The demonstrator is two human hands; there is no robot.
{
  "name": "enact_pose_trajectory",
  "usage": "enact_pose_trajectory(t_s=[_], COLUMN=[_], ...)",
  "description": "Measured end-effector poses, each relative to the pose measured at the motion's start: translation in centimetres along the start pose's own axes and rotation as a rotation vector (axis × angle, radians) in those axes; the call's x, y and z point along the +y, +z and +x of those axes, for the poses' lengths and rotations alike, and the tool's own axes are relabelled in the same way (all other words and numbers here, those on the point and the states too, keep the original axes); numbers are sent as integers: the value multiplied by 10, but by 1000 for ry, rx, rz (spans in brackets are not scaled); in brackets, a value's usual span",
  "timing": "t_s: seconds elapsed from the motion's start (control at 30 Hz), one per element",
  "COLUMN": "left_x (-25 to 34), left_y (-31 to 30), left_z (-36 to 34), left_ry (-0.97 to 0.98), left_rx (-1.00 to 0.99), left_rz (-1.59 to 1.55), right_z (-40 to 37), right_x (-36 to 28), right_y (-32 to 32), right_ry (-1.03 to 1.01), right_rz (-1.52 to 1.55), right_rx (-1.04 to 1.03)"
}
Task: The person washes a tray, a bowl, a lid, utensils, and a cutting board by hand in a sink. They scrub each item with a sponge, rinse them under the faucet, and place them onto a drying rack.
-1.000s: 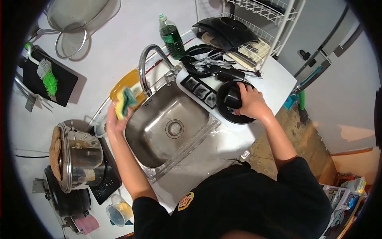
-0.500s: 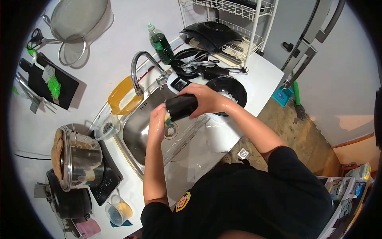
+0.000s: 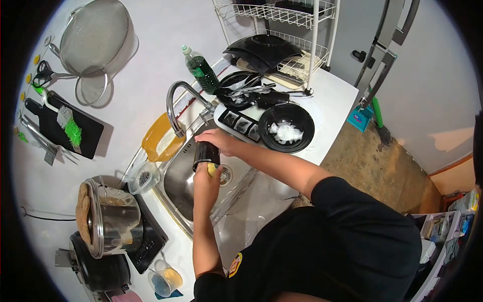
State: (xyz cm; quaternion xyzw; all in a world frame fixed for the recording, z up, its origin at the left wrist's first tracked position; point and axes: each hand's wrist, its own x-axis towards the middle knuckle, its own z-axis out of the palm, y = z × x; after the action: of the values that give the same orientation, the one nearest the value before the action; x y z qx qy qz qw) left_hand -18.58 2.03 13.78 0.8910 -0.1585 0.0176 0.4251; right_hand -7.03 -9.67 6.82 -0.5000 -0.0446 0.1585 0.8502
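A black cup is held tilted over the steel sink. My right hand is closed around the cup's far end. At the near rim, my left hand grips a yellow sponge against the cup; some of its fingers are hidden. Right of the sink, a black bowl holds a white foamy mass. Beside it lies a black tray with compartments. The curved faucet stands just behind my hands.
Black dishes and utensils are heaped behind the bowl, near a bottle of green liquid and a white wire rack. A yellow basin and a clear container border the sink's left side. A large pot stands further left.
Both hands have brought the cup left and lower over the sink, and it has turned more upright. My right arm no longer covers the bowl and tray. The view has shifted slightly.
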Motion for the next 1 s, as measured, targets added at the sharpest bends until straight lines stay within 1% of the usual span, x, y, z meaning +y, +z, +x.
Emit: enact_pose_trajectory(t_s=[0.03, 0.07, 0.17, 0.2, 0.23, 0.3, 0.33, 0.4, 0.43, 0.47, 0.53, 0.57, 0.63, 0.67, 0.77, 0.8, 0.83, 0.9, 1.0], left_x=[-1, -11, -12, -13, -21, -49, -61, -66, -64, -62, -51, -46, -58, -63, -71, -82, -82, -78, -97], left_y=[-1, 4, -3, -2, 2, 17, 31, 48, 55, 61, 61, 63, 71, 73, 67, 66, 63, 60, 61], left_z=[-3, -3, -12, -12, -11, -10, -11, -15, -15, -14, -8, -4, 2, 6, 16, 17, 19, 18, 12], left_ry=[114, 285, 37, -22, -89, -222, -189, -99, -51, 67, 13, -10, 42, 72, -25, -73, -170, -381, -218], left_rx=[80, 311, 377, 349, 235, 6, -18, -92, -133, -116, -240, -302, -265, -247, -367, -370, -365, -274, -103], left_rz=[252, 299, 199, 137, 154, 190, 143, 125, 113, 152, 184, 200, 279, 316, 217, 42, -36, -172, -40], right_z=[-1, -4, -20, -14, -18, -20, -20, -22, -22, -21, -23, -19, -21, -19, -20, -21, -21, -22, -16], right_x=[3, 6, 21, 42, 55, 82, 92, 107, 106, 105, 102, 106, 103, 101, 97, 97, 96, 96, 101], right_y=[1, 0, -5, -12, -14, -20, -26, -36, -39, -41, -41, -40, -41, -40, -42, -43, -44, -41, -42], right_ry=[12, 23, 107, 203, 269, 307, 310, 308, 303, 297, 262, 202, 207, 178, 148, 121, 150, 87, 160], right_rz=[41, 82, 275, 296, 381, 406, 445, 529, 494, 461, 411, 410, 466, 512, 526, 565, 554, 598, 629], right_rx=[52, 107, 77, 120, 104, 187, 208, 254, 263, 274, 325, 329, 360, 390, 497, 459, 461, 414, 329])
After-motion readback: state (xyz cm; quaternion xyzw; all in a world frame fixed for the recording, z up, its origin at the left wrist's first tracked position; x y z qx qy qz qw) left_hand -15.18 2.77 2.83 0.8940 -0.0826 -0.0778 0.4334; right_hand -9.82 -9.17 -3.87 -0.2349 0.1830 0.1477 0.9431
